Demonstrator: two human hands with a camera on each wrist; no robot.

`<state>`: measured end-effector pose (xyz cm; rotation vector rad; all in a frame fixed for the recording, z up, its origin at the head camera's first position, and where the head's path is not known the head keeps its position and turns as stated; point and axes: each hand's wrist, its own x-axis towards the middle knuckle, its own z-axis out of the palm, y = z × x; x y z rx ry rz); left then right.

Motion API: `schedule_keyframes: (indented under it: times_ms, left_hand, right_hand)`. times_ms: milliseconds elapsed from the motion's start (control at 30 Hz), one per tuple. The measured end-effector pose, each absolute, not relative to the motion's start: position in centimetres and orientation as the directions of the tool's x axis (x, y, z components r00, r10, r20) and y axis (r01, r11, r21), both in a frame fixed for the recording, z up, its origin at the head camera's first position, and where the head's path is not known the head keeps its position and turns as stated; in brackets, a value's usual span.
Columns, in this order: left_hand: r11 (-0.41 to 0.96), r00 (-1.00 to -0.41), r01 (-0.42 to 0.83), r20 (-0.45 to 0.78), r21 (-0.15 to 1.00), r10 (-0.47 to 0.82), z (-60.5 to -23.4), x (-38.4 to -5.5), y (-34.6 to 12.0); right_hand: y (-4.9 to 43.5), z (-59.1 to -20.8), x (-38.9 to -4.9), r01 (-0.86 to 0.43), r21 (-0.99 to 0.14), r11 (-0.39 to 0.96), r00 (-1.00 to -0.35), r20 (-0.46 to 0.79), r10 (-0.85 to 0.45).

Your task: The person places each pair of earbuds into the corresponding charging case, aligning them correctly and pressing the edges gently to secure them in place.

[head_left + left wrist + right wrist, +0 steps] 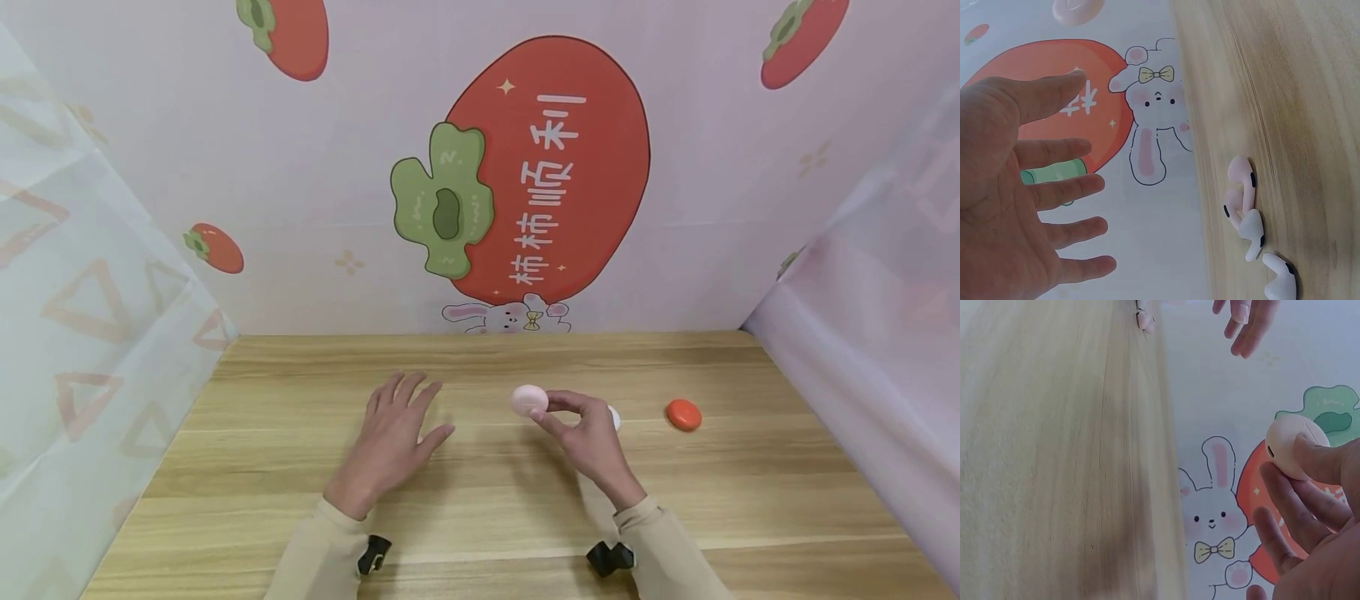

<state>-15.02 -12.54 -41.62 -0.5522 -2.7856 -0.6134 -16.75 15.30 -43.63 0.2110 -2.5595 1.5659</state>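
My right hand [588, 437] pinches a pale pink, rounded earbud case [529, 401] between thumb and fingers, above the table. A small dark slot shows on the case [1286, 444] in the right wrist view. My left hand [390, 442] is spread with fingers apart and holds nothing. Two pink earbuds [1241, 169] and two white earbuds [1282, 286] lie on the table in the left wrist view; in the head view the left hand hides them. Behind the right hand, a white round object [615, 417] is mostly covered.
An orange rounded case [684, 415] lies on the wooden table [487, 533] to the right. Behind the table stands a printed backdrop [345, 167] with persimmons and a rabbit. Pale cloth sides [97, 275] border the table left and right.
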Motion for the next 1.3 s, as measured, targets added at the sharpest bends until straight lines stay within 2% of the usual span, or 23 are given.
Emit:
schedule_keyframes:
  times_ms: [333, 600, 867, 1300]
  left_hand:
    - [0.840, -0.903, 0.407, 0.297, 0.358, 0.311, -41.7, -15.1, -12.4]
    - [0.839, -0.906, 0.404, 0.284, 0.365, 0.313, -41.4, -15.1, -12.3]
    - [0.823, -0.896, 0.427, 0.294, 0.374, 0.332, -40.9, -15.0, -11.6]
    - [0.723, -0.846, 0.522, 0.385, 0.454, 0.369, -40.6, -15.1, -9.0]
  right_hand:
    - [15.3, -43.9, -16.9, -0.173, -0.898, 0.405, -0.983, 0.185, -0.011]
    - [15.1, -44.1, -16.7, -0.130, -0.908, 0.399, -0.991, 0.136, -0.011]
    - [14.6, -44.4, -16.4, -0.180, -0.910, 0.373, -0.984, 0.169, -0.063]
    - [13.5, -44.9, -15.8, -0.251, -0.899, 0.358, -0.968, 0.223, -0.118]
